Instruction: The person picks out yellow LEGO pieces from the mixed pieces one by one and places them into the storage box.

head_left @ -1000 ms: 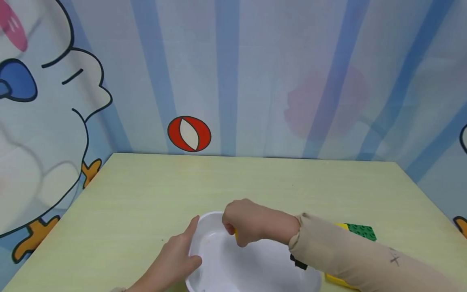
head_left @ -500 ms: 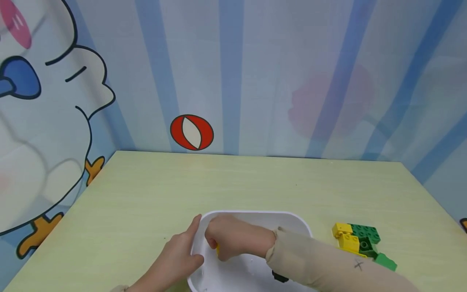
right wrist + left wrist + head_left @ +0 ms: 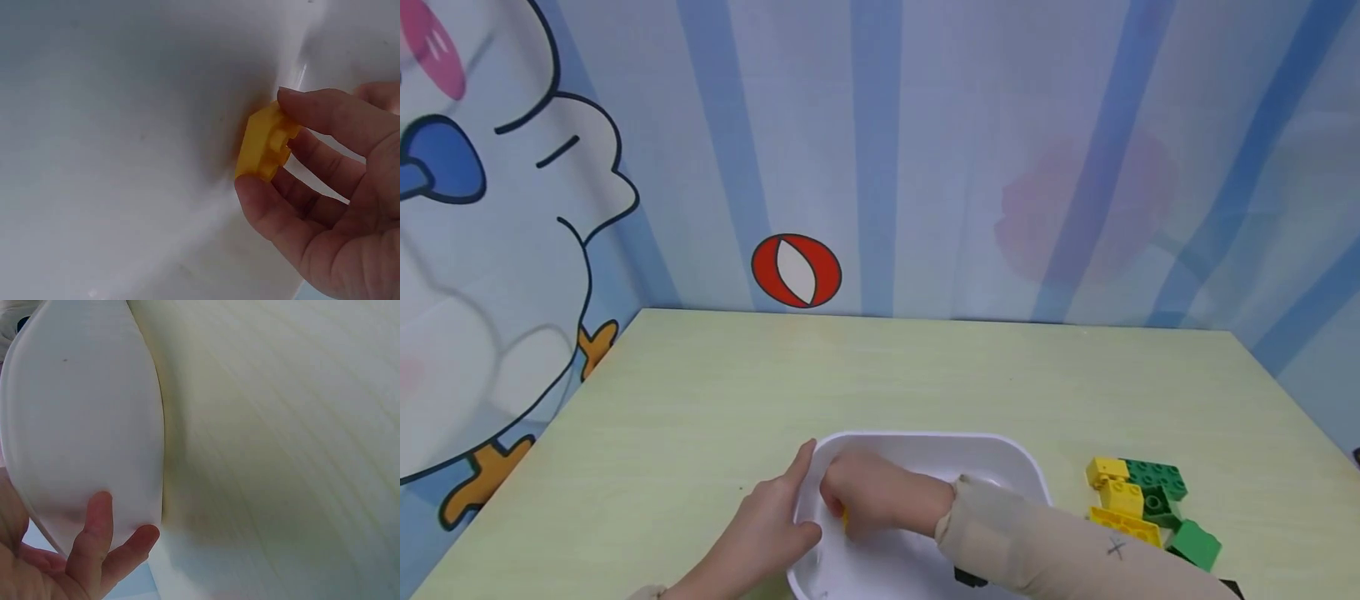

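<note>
A white plastic basin [image 3: 977,450] stands at the table's near edge. My left hand [image 3: 767,525] grips its left rim, thumb inside; the left wrist view has fingers [image 3: 94,531] against the outer wall. Inside the basin, at its left end, is my right hand [image 3: 876,496]. It pinches a small yellow toy building brick [image 3: 255,147] between thumb and fingertips, the studs facing the palm. The brick is close against the basin's inner surface; whether it touches is unclear. In the head view the right hand hides most of that brick.
To the right of the basin lie several toy bricks, among them a yellow brick [image 3: 1122,497], a flat yellow piece [image 3: 1123,525], a dark green brick [image 3: 1157,477] and a lighter green one [image 3: 1197,543]. A small black object [image 3: 970,577] shows under the right sleeve. A printed cloth wall [image 3: 925,167] backs the table.
My right hand has moved left and a little down inside the basin with the yellow brick. The sleeve has uncovered the bricks on the right. My left hand stays on the rim.
</note>
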